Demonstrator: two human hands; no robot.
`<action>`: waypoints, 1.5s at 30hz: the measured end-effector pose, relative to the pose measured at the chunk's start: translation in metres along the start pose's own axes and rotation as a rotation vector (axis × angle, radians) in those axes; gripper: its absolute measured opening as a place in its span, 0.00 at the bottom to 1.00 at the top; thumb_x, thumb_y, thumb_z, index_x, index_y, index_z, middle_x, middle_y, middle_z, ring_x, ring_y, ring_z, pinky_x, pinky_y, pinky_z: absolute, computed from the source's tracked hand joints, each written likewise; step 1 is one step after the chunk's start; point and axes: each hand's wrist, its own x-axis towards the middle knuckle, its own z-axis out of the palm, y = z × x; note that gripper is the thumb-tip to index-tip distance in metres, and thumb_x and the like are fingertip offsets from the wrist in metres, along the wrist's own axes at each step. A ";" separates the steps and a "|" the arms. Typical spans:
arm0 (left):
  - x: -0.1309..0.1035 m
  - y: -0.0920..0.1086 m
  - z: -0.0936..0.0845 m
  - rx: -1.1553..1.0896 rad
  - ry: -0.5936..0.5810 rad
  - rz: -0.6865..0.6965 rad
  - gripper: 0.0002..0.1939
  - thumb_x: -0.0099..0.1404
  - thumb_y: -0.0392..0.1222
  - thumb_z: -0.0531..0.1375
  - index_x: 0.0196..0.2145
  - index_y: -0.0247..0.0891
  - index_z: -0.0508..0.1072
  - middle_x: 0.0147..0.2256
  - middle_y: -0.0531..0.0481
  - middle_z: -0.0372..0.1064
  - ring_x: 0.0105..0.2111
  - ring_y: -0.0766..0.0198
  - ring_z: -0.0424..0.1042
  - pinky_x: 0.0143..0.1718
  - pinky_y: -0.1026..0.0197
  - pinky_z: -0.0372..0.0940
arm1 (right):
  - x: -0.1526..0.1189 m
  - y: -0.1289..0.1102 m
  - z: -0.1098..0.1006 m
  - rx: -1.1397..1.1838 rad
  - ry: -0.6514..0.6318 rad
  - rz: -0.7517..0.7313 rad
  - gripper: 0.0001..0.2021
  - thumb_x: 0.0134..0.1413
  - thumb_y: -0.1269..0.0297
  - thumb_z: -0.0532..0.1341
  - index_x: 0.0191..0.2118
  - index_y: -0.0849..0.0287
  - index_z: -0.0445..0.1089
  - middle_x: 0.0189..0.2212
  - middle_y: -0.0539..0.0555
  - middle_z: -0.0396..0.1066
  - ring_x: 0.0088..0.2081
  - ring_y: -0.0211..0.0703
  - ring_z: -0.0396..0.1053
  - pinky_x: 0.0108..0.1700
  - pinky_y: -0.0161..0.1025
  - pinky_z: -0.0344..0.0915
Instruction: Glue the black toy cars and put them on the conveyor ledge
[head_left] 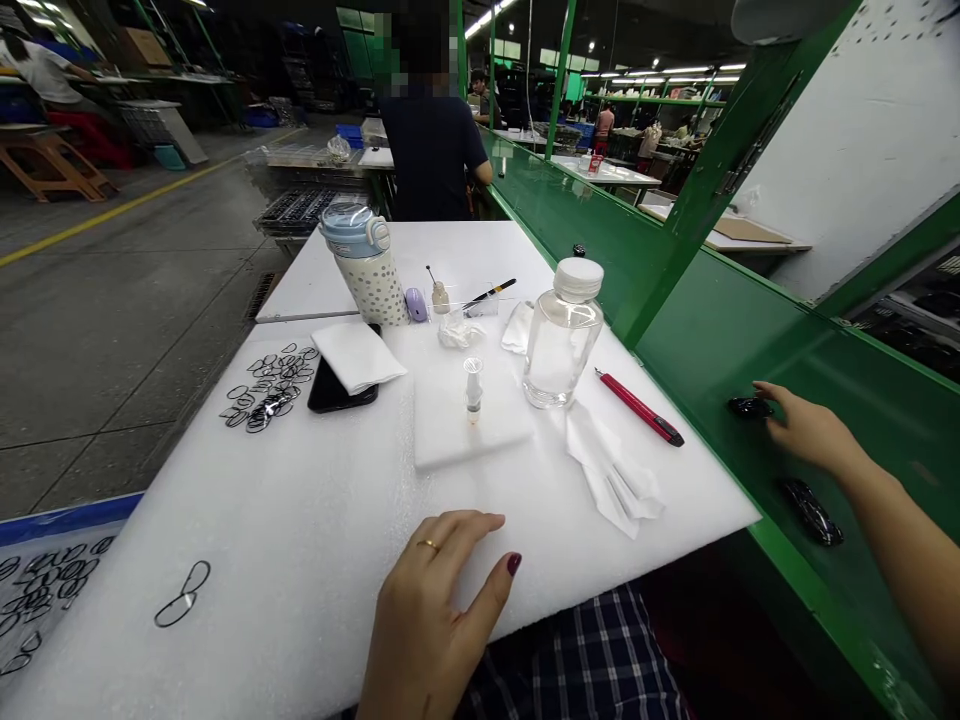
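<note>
My left hand (442,600) hovers over the front of the white foam-topped table (300,560), fingers apart, holding nothing. Over on the green surface at the right, my right hand (810,432) has its thumb and fingertips around the end of a small glossy black piece (748,407). A second glossy black piece (810,510), long and rounded, lies nearer to me. In front of my left hand is a white foam block (442,440), with a small clear vial (473,390) standing on it. One pair of thin black rings (184,595) rests at the table's left.
A clear bottle (562,340), red pen-shaped cutter (637,405) and white tissue (611,475) stand or lie right of the block. Farther left are a tumbler (367,275), a black phone (337,390) under tissue and a pile of black rings (270,385). A person (431,150) sits ahead.
</note>
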 end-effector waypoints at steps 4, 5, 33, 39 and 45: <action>-0.001 0.004 0.000 -0.002 0.008 -0.004 0.09 0.65 0.44 0.59 0.43 0.43 0.74 0.40 0.50 0.74 0.41 0.57 0.74 0.39 0.54 0.74 | 0.015 0.005 0.004 0.025 -0.017 -0.023 0.21 0.56 0.60 0.61 0.53 0.66 0.68 0.42 0.62 0.73 0.34 0.40 0.70 0.41 0.43 0.62; -0.001 0.004 0.000 0.000 0.011 0.005 0.09 0.65 0.43 0.59 0.43 0.43 0.74 0.40 0.50 0.74 0.40 0.58 0.74 0.38 0.54 0.74 | 0.014 0.004 0.004 0.027 -0.015 -0.006 0.21 0.55 0.58 0.61 0.51 0.67 0.69 0.41 0.64 0.73 0.34 0.43 0.71 0.38 0.43 0.61; -0.003 0.006 0.006 0.001 -0.107 -0.134 0.33 0.44 0.38 0.68 0.50 0.37 0.65 0.48 0.42 0.62 0.48 0.49 0.62 0.49 0.46 0.65 | -0.114 -0.323 0.022 0.579 -0.272 -0.666 0.12 0.58 0.57 0.56 0.42 0.61 0.66 0.37 0.57 0.71 0.40 0.51 0.68 0.40 0.45 0.60; -0.004 0.004 0.004 -0.029 -0.134 -0.099 0.35 0.44 0.35 0.68 0.51 0.37 0.66 0.48 0.43 0.63 0.48 0.51 0.63 0.50 0.46 0.65 | -0.096 -0.325 0.029 0.847 -0.508 -0.720 0.20 0.63 0.47 0.50 0.37 0.60 0.66 0.37 0.56 0.71 0.41 0.45 0.69 0.42 0.42 0.63; -0.005 0.004 0.003 -0.058 -0.105 -0.078 0.30 0.45 0.36 0.68 0.48 0.38 0.71 0.48 0.45 0.66 0.49 0.53 0.65 0.50 0.49 0.66 | -0.101 -0.327 0.043 1.057 -0.597 -0.711 0.19 0.58 0.47 0.58 0.40 0.59 0.72 0.43 0.56 0.72 0.47 0.48 0.68 0.52 0.47 0.61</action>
